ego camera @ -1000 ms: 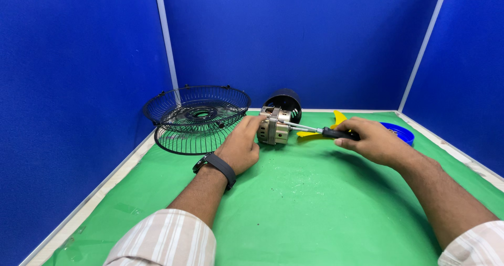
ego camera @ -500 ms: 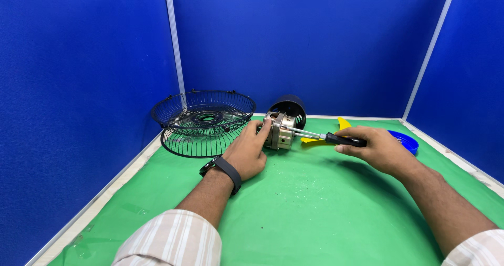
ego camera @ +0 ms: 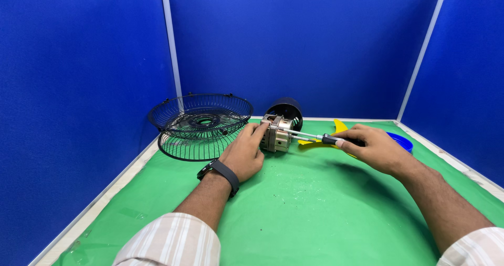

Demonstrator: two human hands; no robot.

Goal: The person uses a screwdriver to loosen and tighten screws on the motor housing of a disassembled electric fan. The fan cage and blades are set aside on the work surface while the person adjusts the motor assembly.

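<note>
Parts of several things were hidden or cut off. The lower side of the motor was covered by the left hand, so the way it met the green surface could not be made out. The screwdriver was seen only as a thin metal shaft and a short stretch of dark handle; the remainder of the handle was buried in the right hand. Whether the tip sat in a screw head could not be told, because that spot was too small. A yellow fan blade was largely concealed behind the right hand, and a blue round part was only partly seen beyond the knuckles. A black cup-shaped housing stood just behind the motor, with its base blocked from view.

The left grip was loosely curled against the near left side of the motor, with the fingers laid on its casing and a dark wristband worn at the wrist. The right grip was pressed together around the screwdriver handle, with the shaft pointed leftward at the motor's face. The motor was placed near the middle of the surface, towards the back wall. Two black wire fan guards were stacked to its left, well apart from the right hand.
</note>
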